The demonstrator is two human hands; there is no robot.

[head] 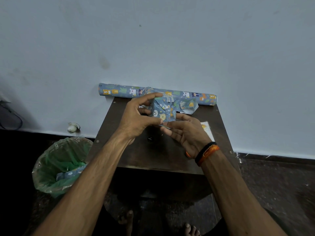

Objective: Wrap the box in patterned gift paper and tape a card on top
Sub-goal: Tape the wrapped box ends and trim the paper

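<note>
Left hand [136, 116] & right hand [184, 132] both pinch crinkly, glossy paper-wrapped box [163, 109].

Home rm: small wood table [136, 155] by painted wall [153, 40], lined bin [59, 164].

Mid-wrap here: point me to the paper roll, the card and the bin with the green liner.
paper roll [119, 91]: head view, on its left half by the wall.
card [207, 129]: head view, on its pale face beside the right wrist.
bin [56, 157]: head view, on its green liner.
</note>
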